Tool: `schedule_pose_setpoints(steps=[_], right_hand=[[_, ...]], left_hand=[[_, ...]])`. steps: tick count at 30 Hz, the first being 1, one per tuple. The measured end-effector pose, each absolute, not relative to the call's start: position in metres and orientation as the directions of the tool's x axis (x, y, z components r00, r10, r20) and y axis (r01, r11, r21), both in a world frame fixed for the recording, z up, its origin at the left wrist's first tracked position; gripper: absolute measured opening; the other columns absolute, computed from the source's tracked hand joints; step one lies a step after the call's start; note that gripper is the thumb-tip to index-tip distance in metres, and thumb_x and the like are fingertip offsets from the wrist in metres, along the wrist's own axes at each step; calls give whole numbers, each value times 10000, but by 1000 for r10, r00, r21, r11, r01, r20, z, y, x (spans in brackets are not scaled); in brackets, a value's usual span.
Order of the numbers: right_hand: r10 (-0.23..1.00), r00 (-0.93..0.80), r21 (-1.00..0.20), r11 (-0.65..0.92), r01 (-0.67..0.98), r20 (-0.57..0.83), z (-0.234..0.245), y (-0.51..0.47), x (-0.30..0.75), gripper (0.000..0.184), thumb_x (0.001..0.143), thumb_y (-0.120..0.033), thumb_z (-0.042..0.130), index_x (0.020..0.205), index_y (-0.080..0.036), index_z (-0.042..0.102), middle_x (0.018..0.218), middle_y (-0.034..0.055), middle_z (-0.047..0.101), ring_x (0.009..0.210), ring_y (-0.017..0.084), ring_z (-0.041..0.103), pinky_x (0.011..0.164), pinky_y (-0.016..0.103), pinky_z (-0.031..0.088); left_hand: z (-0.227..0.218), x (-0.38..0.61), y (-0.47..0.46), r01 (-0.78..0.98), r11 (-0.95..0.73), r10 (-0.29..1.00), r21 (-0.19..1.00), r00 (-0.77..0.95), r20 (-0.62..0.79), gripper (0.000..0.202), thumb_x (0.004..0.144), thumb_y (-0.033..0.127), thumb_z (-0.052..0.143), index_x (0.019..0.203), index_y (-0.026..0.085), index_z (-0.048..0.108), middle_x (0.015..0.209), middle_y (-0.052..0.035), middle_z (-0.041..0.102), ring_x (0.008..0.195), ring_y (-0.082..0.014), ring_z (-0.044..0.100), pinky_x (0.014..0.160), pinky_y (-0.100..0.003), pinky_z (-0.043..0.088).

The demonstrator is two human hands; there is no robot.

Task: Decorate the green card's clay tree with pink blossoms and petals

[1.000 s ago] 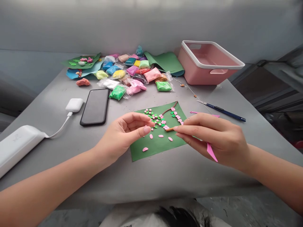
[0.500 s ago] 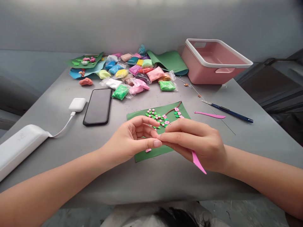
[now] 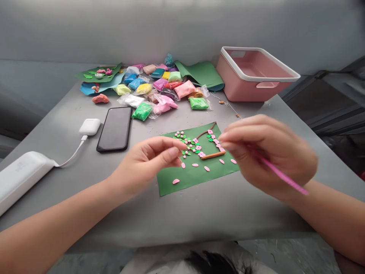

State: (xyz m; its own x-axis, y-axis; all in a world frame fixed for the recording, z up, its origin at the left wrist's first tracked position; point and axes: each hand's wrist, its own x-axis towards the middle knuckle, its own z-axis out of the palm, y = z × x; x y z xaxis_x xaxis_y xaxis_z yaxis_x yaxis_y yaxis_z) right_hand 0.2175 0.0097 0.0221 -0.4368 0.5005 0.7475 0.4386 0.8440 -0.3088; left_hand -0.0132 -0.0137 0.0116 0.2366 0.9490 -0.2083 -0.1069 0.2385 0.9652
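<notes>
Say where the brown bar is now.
In the head view, the brown bar lies right of centre on the green sheet, by pink flowers, near the right hand.

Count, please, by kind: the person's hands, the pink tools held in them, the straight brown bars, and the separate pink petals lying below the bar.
Hands, left hand and right hand: 2
Pink tool, held in the right hand: 1
Straight brown bar: 1
Separate pink petals in view: 6
Total: 10
</notes>
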Motion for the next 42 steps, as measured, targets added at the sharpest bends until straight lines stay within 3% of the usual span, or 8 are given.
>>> schedule_pose_setpoints(steps=[7, 12, 17, 22, 26, 30, 35, 42], right_hand=[[718, -143, -610, 664, 432, 681, 26, 26, 246, 109, 963, -246, 615, 915, -281, 707, 698, -13, 654, 614, 173, 637, 556, 333, 515], [700, -88, -599, 663, 449, 709, 27, 28, 252, 69, 841, -304, 776, 860, -273, 718, 736, 6, 689, 598, 189, 626, 503, 344, 507], [716, -123, -600, 655, 460, 687, 29, 23, 251, 83, 917, -282, 690, 842, -274, 724, 709, -5, 697, 602, 181, 635, 519, 341, 487], [692, -140, -586, 686, 431, 708, 27, 26, 252, 49, 856, -229, 761, 846, -268, 734, 731, -9, 714, 610, 170, 644, 529, 327, 493], [677, -272, -554, 724, 410, 684, 24, 30, 252, 143, 902, -239, 707, 759, -246, 705, 672, -13, 683, 551, 138, 593, 486, 303, 462], [671, -310, -527, 730, 435, 673, 23, 29, 250, 62, 897, -193, 701, 871, -249, 712, 756, 2, 715, 628, 151, 646, 541, 301, 524], [633, -409, -474, 769, 430, 657, 24, 29, 247, 139, 900, -178, 687, 779, -245, 689, 676, -9, 697, 604, 145, 651, 515, 275, 504], [628, -441, -442, 772, 457, 641, 23, 28, 247, 155, 920, -198, 663, 769, -231, 661, 660, -6, 681, 569, 133, 609, 491, 268, 471]], left_hand=[[25, -34, 10, -251, 96, 995, 963, -6, -101, 230, 786, 420, 802, 837, 205, 740, 709, 41, 585, 628, -64, 586, 746, -201, 603], [41, -45, 16, -302, 25, 995, 953, -83, -53, 182, 822, 337, 788, 751, 214, 675, 677, 68, 586, 679, -48, 560, 759, -144, 564], [40, -43, 15, -287, 12, 991, 958, -122, -49, 96, 834, 159, 778, 870, 234, 730, 816, 80, 675, 828, -48, 629, 871, -159, 557], [32, -41, 20, -292, 42, 984, 956, -152, -89, 131, 862, 327, 748, 843, 198, 735, 660, 36, 640, 636, -78, 620, 689, -189, 577], [35, -40, 20, -320, 58, 988, 946, -117, -100, 387, 832, 477, 738, 612, 211, 563, 500, 50, 444, 471, -93, 474, 534, -231, 530], [38, -40, 18, -307, 85, 990, 948, -80, -115, 483, 842, 532, 699, 565, 212, 465, 502, 45, 375, 454, -96, 406, 489, -241, 477], [28, -45, 20, -215, 4, 1000, 977, -17, -8, 387, 850, 514, 703, 655, 212, 558, 553, 39, 438, 520, -104, 452, 526, -230, 484], [14, -39, 12, 187, -36, 996, 982, 84, 21, 252, 902, 467, 664, 981, 228, 683, 799, -1, 715, 725, -119, 656, 688, -226, 562]])
